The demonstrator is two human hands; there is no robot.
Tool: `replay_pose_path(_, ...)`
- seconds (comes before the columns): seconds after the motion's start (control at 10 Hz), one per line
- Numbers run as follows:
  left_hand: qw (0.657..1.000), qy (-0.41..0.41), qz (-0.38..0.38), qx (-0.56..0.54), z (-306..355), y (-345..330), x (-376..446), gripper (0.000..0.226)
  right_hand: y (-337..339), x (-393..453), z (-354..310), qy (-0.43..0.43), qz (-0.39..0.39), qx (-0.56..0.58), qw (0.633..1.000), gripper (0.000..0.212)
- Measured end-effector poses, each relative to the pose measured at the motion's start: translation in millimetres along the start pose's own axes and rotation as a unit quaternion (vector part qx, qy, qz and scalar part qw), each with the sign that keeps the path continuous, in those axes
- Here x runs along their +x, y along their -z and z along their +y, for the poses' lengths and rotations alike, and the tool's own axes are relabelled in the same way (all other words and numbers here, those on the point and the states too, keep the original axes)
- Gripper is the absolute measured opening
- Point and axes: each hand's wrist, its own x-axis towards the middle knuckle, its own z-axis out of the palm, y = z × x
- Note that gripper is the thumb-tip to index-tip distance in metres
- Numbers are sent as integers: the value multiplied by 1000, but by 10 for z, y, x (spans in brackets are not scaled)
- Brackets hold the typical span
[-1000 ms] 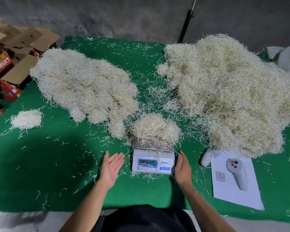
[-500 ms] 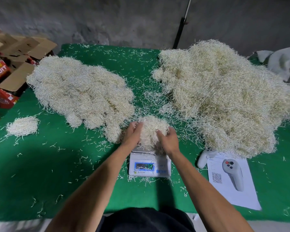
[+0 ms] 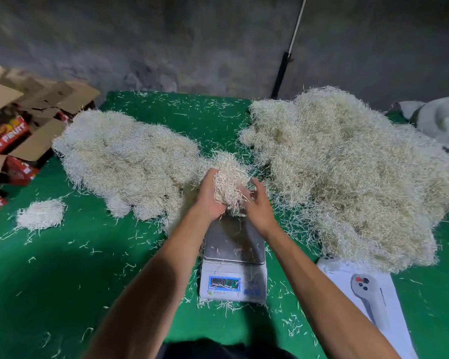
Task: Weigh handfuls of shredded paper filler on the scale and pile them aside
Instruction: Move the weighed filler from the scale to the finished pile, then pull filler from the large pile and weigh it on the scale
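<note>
Two hands meet above the far edge of the scale (image 3: 233,244), whose blue display is too blurred to read; the left hand (image 3: 210,196) cups a handful of shredded paper (image 3: 230,177) from the left, fingertips buried in the strands. Right hand (image 3: 257,203) sits at the handful's right side, fingers loosely spread, grip unclear. Handful is lifted off the steel platform, between the left pile (image 3: 125,161) and the larger right pile (image 3: 347,172) on the green table (image 3: 49,281).

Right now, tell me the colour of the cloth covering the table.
Green cloth, littered with pale paper shreds; head view.
</note>
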Motion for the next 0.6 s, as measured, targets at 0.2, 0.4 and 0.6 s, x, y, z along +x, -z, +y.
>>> replay_pose_path(0.2,992,15,26,119,12,-55,47,55,86,154,40,17,57,2,998,30)
replay_pose_path(0.4,958,-64,168,222,42,370,220,101,1016,659,79,-159,216,248,931,25)
replay_pose_path(0.6,983,-56,142,102,-25,335,403,107,1324,802,-1,-104,122,136,978,20)
